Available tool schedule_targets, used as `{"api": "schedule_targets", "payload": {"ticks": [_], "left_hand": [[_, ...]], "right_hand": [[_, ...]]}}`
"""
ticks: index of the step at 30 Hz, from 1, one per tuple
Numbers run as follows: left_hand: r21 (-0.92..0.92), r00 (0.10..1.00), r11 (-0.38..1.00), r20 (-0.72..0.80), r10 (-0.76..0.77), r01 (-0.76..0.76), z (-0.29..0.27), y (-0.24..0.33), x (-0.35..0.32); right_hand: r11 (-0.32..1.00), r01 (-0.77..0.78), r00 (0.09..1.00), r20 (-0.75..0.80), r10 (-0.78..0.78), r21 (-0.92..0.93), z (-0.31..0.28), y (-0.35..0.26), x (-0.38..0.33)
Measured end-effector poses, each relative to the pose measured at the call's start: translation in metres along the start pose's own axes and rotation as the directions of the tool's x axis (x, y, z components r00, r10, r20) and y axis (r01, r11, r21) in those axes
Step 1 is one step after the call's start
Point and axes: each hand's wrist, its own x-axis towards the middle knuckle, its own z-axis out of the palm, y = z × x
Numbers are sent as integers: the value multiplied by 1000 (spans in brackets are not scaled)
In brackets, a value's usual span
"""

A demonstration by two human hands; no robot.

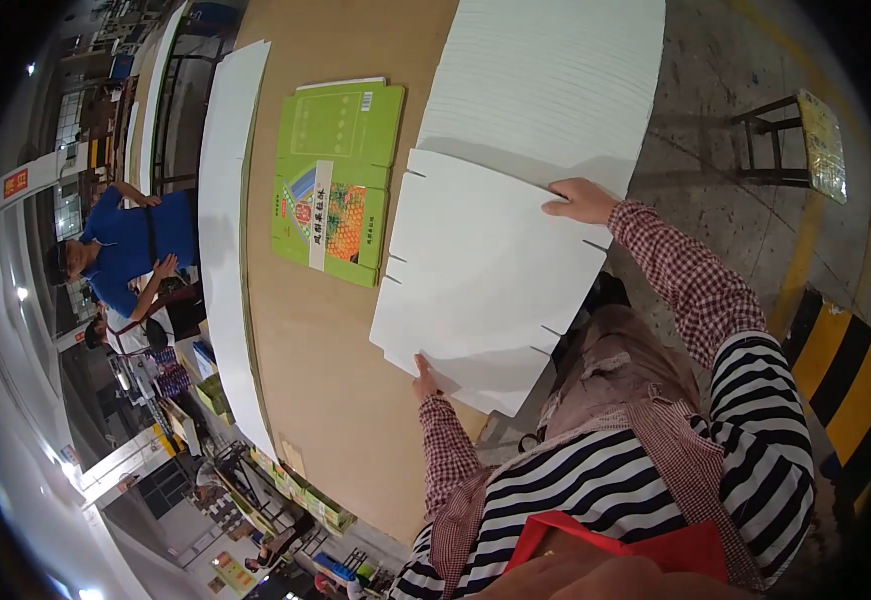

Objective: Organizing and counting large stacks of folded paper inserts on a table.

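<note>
A white cardboard sheet (485,270) with short slots cut in its edges is held flat in front of my body. My right hand (583,200) grips its far right corner. My left hand (425,377) pinches the near left edge, thumb on top; its other fingers are hidden beneath. Past the sheet, a tall pile of white cardboard (545,80) reaches to the top of the view, partly covered by the sheet. Left of the sheet lies a stack of flat green printed cartons (350,130) with a pineapple picture and a pale paper band across it.
Brown board (325,400) covers the worktable. Another row of white sheets (225,220) runs along its left side. Beyond stands a person in a blue shirt (160,230). On the floor at right are a stool (820,145) and a yellow-and-black striped block (835,360).
</note>
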Motion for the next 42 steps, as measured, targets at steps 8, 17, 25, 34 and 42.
{"api": "schedule_targets", "payload": {"ticks": [8, 17, 25, 34, 42], "left_hand": [[453, 936, 889, -337, 98, 70, -14, -43, 15], [403, 129, -68, 440, 888, -912, 94, 71, -135], [428, 137, -171, 599, 789, -887, 98, 62, -120], [379, 54, -196, 556, 830, -904, 89, 61, -128], [406, 21, -226, 522, 853, -885, 81, 42, -117]], "right_hand": [[992, 13, 1000, -20, -15, -123, 7, -25, 10], [993, -55, 997, -57, 49, -108, 4, -15, 1], [904, -37, 969, 236, -71, 426, -21, -26, -34], [200, 243, 923, -289, 253, 949, 76, 4, -83], [878, 195, 822, -561, 97, 437, 88, -40, -100]]}}
